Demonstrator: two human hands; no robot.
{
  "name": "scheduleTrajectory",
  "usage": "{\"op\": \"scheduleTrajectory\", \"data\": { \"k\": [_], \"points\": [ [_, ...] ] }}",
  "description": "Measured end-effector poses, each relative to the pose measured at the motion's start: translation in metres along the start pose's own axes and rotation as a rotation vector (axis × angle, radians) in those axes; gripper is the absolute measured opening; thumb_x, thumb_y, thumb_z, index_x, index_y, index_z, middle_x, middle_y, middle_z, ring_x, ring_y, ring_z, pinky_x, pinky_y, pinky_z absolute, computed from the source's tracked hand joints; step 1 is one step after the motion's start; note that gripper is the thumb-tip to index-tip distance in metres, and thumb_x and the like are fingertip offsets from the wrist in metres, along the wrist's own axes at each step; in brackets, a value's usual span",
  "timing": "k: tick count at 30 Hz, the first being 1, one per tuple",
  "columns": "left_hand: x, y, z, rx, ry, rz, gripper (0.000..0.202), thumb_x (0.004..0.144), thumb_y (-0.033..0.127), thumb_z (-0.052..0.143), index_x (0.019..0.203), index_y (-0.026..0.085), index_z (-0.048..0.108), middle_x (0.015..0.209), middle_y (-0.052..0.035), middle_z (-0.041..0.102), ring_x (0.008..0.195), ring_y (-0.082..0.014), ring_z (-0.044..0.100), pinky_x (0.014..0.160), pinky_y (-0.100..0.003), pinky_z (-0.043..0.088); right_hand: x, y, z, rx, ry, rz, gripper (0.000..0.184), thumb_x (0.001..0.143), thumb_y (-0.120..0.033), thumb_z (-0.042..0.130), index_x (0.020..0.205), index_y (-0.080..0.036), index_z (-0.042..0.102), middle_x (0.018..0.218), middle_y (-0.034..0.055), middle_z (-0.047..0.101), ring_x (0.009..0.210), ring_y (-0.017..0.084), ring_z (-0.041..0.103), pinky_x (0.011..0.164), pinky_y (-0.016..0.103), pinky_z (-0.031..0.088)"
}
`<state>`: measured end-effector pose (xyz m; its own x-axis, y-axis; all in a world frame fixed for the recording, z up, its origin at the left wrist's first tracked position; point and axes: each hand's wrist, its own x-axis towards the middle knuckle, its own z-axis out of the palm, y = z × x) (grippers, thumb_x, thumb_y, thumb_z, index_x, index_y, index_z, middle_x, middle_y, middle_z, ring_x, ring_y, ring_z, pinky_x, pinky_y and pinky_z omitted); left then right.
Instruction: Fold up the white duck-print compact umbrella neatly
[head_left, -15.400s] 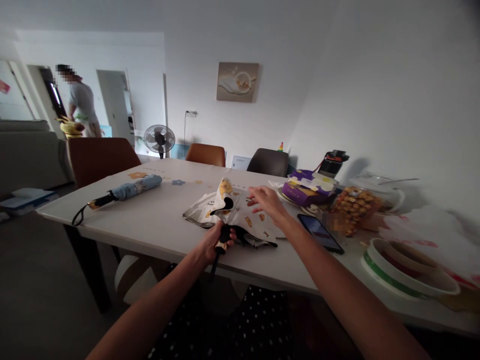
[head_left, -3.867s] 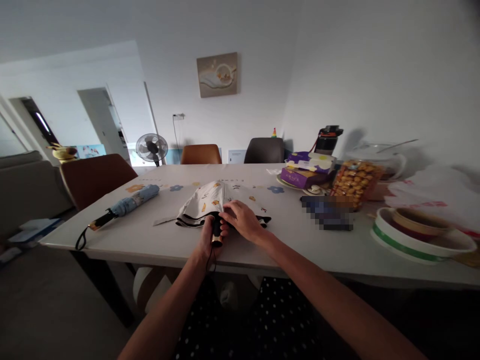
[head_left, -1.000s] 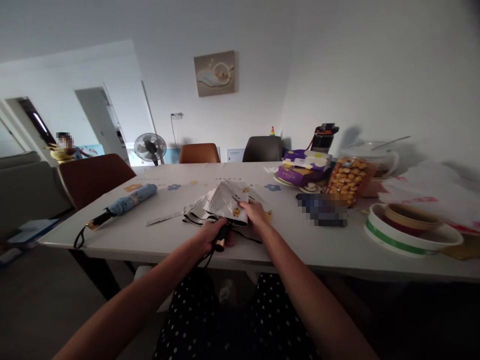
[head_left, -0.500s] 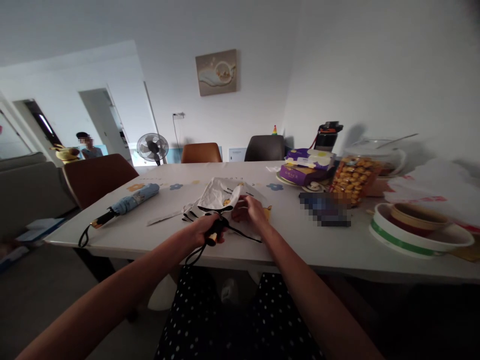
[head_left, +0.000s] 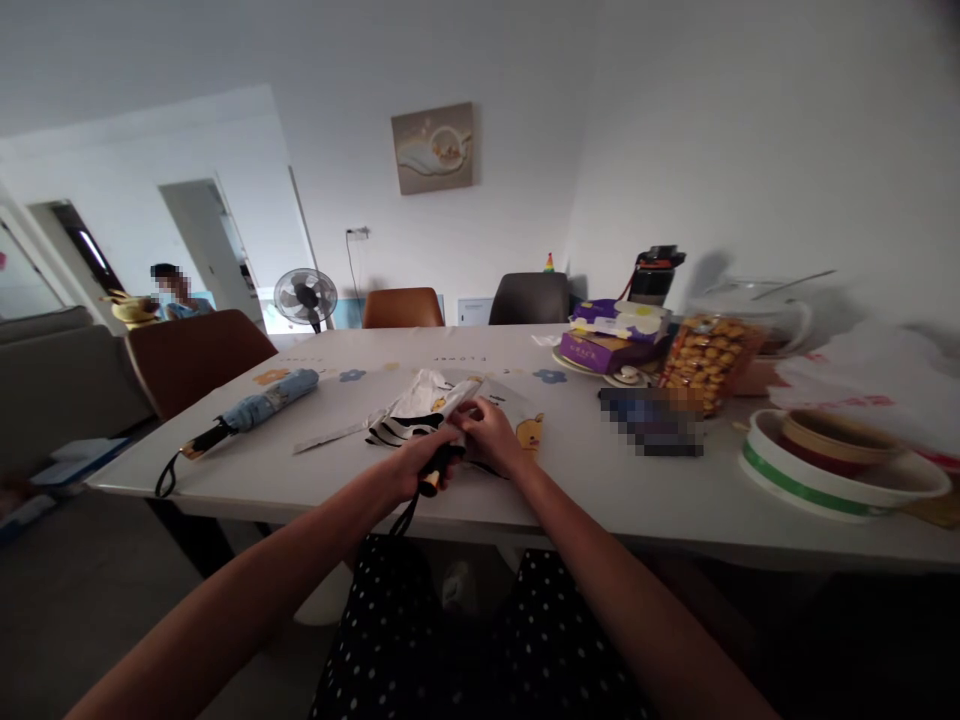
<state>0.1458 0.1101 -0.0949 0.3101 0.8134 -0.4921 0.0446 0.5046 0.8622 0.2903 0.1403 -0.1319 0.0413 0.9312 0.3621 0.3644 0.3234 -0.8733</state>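
A white folding umbrella [head_left: 420,405] with yellow cartoon prints lies half collapsed on the white table [head_left: 315,470] near its front edge. My left hand [head_left: 417,463] is wrapped round its black handle, whose wrist strap hangs over the edge. My right hand [head_left: 484,436] is closed on a fold of the canopy beside the handle, pressing the cloth toward the shaft. A loose white strap [head_left: 330,436] trails left from the canopy.
A rolled blue umbrella [head_left: 247,405] lies at the left. A phone [head_left: 652,420], snack jar [head_left: 703,362], purple box [head_left: 604,345], flask [head_left: 654,275] and stacked bowls [head_left: 840,465] crowd the right. Chairs [head_left: 195,355] ring the table. Another person [head_left: 171,292] is by the far doorway.
My right hand has pulled the raised canopy fold down and in against the shaft. The umbrella now lies flatter and narrower. The left hand keeps its hold on the handle.
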Motion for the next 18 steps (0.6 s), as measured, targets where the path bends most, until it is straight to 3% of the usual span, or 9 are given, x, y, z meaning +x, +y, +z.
{"op": "scheduleTrajectory", "data": {
  "k": [4, 8, 13, 14, 17, 18],
  "points": [
    [0.009, -0.006, -0.001, 0.013, 0.01, 0.012, 0.029, 0.085, 0.038, 0.05, 0.072, 0.013, 0.052, 0.051, 0.001, 0.054, 0.035, -0.0085, 0.045, 0.033, -0.02, 0.036, 0.0, 0.001, 0.002, -0.034, -0.006, -0.003, 0.026, 0.072, -0.035, 0.058, 0.086, -0.014, 0.063, 0.082, 0.0063, 0.066, 0.074, 0.018, 0.06, 0.069, 0.028, 0.044],
    [0.017, -0.013, -0.008, -0.008, -0.025, 0.026, 0.027, 0.083, 0.036, 0.054, 0.07, 0.014, 0.051, 0.05, 0.0017, 0.051, 0.033, -0.0085, 0.044, 0.031, -0.02, 0.034, 0.0, -0.004, -0.001, -0.077, -0.014, 0.044, 0.023, 0.077, -0.032, 0.049, 0.083, -0.016, 0.063, 0.059, 0.0009, 0.06, 0.054, 0.015, 0.055, 0.058, 0.025, 0.042],
    [0.022, -0.019, -0.008, -0.098, -0.108, 0.049, 0.02, 0.081, 0.032, 0.058, 0.075, 0.014, 0.052, 0.054, 0.0015, 0.052, 0.034, -0.0076, 0.045, 0.031, -0.018, 0.034, 0.026, -0.041, -0.022, -0.339, 0.188, -0.067, 0.019, 0.078, -0.028, 0.046, 0.076, -0.017, 0.062, 0.057, -0.0007, 0.058, 0.051, 0.012, 0.051, 0.057, 0.023, 0.039],
    [0.022, -0.02, -0.006, -0.11, -0.111, 0.047, 0.018, 0.081, 0.031, 0.057, 0.076, 0.013, 0.053, 0.054, 0.0016, 0.052, 0.035, -0.0076, 0.045, 0.031, -0.018, 0.034, 0.034, -0.048, -0.026, -0.399, 0.156, -0.067, 0.017, 0.077, -0.027, 0.049, 0.073, -0.017, 0.062, 0.056, -0.0004, 0.058, 0.052, 0.012, 0.051, 0.056, 0.023, 0.038],
    [0.02, -0.021, 0.004, -0.105, -0.11, 0.07, 0.017, 0.081, 0.029, 0.056, 0.075, 0.013, 0.053, 0.053, 0.0017, 0.052, 0.034, -0.0074, 0.044, 0.031, -0.019, 0.035, 0.062, -0.062, -0.027, -0.416, -0.283, 0.075, 0.013, 0.07, -0.023, 0.056, 0.06, -0.014, 0.059, 0.051, 0.0011, 0.055, 0.048, 0.012, 0.05, 0.049, 0.022, 0.035],
    [0.019, -0.022, 0.006, -0.087, -0.113, 0.083, 0.017, 0.081, 0.028, 0.056, 0.073, 0.013, 0.053, 0.053, 0.0017, 0.051, 0.034, -0.0073, 0.043, 0.031, -0.019, 0.035, 0.071, -0.063, -0.025, -0.398, -0.36, 0.129, 0.012, 0.067, -0.021, 0.059, 0.059, -0.014, 0.058, 0.051, 0.0013, 0.055, 0.048, 0.012, 0.05, 0.048, 0.022, 0.035]
  ]
}}
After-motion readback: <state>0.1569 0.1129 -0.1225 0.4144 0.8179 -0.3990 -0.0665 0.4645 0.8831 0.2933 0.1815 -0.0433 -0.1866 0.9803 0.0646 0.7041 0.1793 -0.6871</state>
